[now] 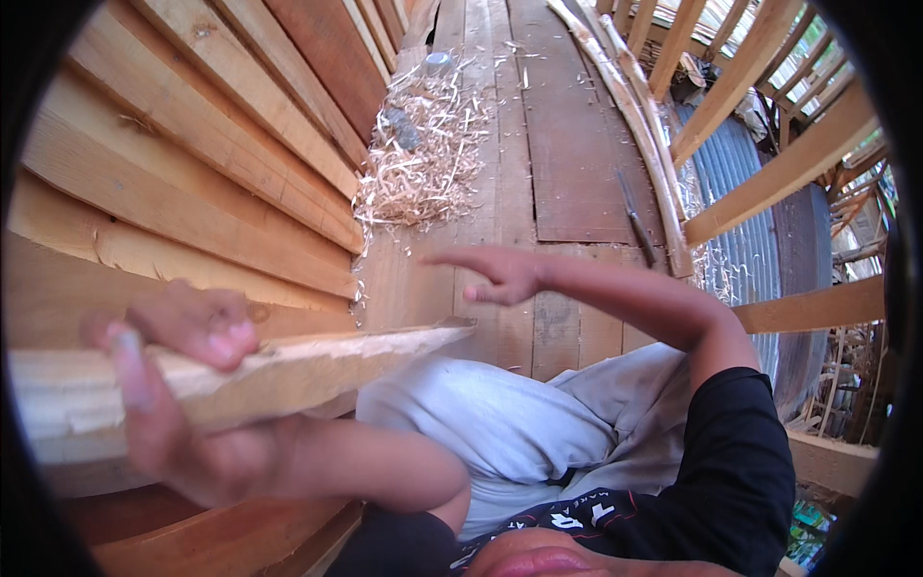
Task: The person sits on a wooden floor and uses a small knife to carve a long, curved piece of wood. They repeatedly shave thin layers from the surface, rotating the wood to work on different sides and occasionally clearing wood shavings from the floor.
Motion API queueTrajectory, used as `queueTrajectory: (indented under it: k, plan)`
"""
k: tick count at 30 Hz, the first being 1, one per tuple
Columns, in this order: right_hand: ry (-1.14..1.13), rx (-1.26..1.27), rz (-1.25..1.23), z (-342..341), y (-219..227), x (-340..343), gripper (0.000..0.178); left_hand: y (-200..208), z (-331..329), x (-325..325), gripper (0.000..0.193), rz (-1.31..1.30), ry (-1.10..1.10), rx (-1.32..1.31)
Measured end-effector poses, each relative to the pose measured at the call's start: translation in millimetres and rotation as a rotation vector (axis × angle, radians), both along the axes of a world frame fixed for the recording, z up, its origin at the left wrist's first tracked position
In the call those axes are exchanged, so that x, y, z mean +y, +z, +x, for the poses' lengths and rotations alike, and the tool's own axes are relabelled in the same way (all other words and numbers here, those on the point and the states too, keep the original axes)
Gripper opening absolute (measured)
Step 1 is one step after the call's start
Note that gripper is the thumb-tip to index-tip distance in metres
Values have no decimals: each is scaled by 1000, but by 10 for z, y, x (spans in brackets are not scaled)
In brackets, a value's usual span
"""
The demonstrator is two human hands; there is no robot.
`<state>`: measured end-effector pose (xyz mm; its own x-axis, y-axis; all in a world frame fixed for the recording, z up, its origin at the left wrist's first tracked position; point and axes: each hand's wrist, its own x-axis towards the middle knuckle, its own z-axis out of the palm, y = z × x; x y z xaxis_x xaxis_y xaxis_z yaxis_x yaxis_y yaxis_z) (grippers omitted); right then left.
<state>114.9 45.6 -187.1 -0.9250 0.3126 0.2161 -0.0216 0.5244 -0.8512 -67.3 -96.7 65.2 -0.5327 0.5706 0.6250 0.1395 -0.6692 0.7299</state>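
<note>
A long, pale plank of rough wood (332, 370) is held at the left, just beside a row of light brown wooden boards (192, 188), with one end near the pale grey cloth trousers (490, 413). It is probably stiff, hard to break and a bit heavy, and splinters may be met on its rough edge. A firm hold near its middle should be best. It is gripped between thumb and fingers by the left hand (168, 423). Nothing is held by the right hand (510, 276), its finger and thumb spread above the brown wooden floor (558, 337).
</note>
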Motion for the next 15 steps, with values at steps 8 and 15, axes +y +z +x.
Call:
queueTrajectory:
  k: [8,15]
  plan:
    - [-281,-23,-165,499,438,-769,42,0,506,293,22,62,-172,-153]
    - [-620,-78,-240,652,268,-502,26,-97,758,477,45,47,-131,-3]
